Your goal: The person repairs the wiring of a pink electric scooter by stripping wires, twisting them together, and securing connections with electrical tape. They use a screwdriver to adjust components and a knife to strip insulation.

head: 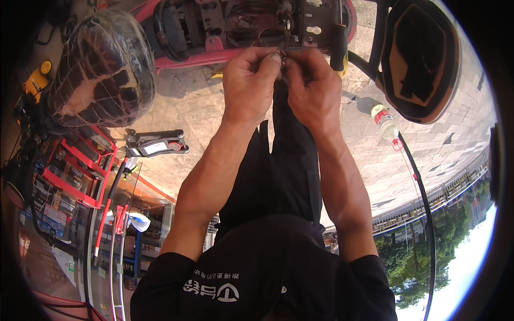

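My left hand (pixel 251 86) and my right hand (pixel 315 88) meet at the upper middle, thumbs and fingertips pinched around a small metallic part (pixel 282 53) that looks like a wire end or connector. Its exact kind is too small to tell. Just beyond the fingertips runs the pink body edge (pixel 188 60) of an opened electric scooter. Dark wires (pixel 269 34) loop inside its frame, between metal brackets with slotted holes (pixel 315 30).
A plastic-wrapped scooter seat (pixel 104 68) is at upper left, a black-and-tan seat-like part (pixel 421 60) at upper right. A floor jack (pixel 156 144) stands at left near a red metal rack (pixel 72 188). A plastic bottle (pixel 385 122) hangs beside a black pole at right.
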Available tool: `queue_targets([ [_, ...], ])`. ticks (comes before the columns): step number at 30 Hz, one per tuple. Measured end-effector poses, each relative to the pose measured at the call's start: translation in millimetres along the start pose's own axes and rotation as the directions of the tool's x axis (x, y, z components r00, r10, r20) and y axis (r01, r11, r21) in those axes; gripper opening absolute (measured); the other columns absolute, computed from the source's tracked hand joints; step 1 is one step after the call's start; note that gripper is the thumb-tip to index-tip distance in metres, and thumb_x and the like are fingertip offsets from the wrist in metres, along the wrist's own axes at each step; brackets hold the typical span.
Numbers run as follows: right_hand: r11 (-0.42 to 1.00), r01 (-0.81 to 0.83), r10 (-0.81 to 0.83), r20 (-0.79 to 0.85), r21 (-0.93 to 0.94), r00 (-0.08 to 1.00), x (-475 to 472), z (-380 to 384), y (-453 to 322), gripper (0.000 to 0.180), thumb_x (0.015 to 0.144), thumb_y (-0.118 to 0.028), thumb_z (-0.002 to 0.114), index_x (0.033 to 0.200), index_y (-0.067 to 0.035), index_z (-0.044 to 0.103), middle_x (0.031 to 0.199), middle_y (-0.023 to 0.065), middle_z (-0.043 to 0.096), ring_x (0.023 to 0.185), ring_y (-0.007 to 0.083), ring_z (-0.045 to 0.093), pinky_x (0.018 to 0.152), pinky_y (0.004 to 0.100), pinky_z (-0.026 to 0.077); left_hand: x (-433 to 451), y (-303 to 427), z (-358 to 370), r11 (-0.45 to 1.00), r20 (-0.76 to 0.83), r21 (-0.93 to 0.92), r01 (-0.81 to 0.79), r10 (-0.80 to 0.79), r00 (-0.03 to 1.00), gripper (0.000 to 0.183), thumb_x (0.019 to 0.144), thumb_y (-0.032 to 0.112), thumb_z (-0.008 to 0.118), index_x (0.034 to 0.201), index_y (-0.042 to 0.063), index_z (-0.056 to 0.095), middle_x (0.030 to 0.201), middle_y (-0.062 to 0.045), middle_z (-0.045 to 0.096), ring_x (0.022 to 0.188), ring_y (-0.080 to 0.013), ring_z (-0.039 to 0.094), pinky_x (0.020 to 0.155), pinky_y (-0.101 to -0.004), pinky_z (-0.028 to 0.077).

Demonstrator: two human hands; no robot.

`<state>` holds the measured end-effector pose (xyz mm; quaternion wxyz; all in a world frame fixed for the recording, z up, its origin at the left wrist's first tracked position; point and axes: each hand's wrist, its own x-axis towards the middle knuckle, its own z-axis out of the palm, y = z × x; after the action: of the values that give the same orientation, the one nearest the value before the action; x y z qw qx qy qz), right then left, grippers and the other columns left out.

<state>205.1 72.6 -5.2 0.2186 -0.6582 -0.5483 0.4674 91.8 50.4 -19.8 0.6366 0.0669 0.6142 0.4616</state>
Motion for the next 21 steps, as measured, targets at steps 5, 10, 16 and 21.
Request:
queue_targets([
  [5,0.988,-0.056,0.058,-0.011,0.143,0.998,-0.9,4.2,5.1,0.009,0.086,-0.008,0.065,0.094,-0.004,0.065,0.078,0.0132,0.069,0.069,0.0221,0.069,0.062,0.0314,0.051,-1.0,0.3,-0.9,0.999,-0.017,-0.028,0.022,-0.022,1.0,0.012,0.089,0.006,0.062,0.096,-0.002,0.067,0.077,-0.002,0.063,0.064,-0.0061,0.053,0.057,-0.0213,0.041],
  [10,0.999,0.01,-0.009,-0.017,0.045,1.0,3.0,2.2,6.8,0.009,0.085,-0.009,0.065,0.093,-0.004,0.065,0.077,0.0151,0.068,0.068,0.0278,0.068,0.061,0.0326,0.051,-0.1,-1.3,-4.2,0.999,-0.018,0.025,0.044,-0.043,0.999,0.015,0.088,0.007,0.062,0.097,-0.002,0.069,0.078,-0.002,0.064,0.067,-0.0057,0.055,0.06,-0.0216,0.043],
  [16,0.984,0.151,-0.145,0.061,-0.091,0.987,6.2,-5.1,1.3,0.006,0.085,-0.008,0.064,0.09,-0.004,0.064,0.074,0.0168,0.066,0.067,0.0326,0.066,0.058,0.0347,0.05,2.2,-1.8,-11.2,1.0,0.021,-0.009,0.029,-0.029,0.999,0.015,0.088,0.004,0.061,0.098,-0.003,0.069,0.079,0.001,0.064,0.069,-0.0036,0.053,0.06,-0.02,0.042],
  [21,1.0,0.007,-0.007,-0.02,0.008,1.0,3.9,-0.1,-1.7,0.006,0.084,-0.007,0.064,0.089,-0.004,0.064,0.072,0.0169,0.066,0.065,0.0323,0.066,0.057,0.0353,0.05,2.4,-3.0,-2.6,0.999,0.028,-0.031,-0.021,0.022,0.999,0.013,0.088,-0.001,0.058,0.099,-0.002,0.066,0.066,0.003,0.054,0.052,-0.0028,0.042,0.046,-0.0203,0.029],
])
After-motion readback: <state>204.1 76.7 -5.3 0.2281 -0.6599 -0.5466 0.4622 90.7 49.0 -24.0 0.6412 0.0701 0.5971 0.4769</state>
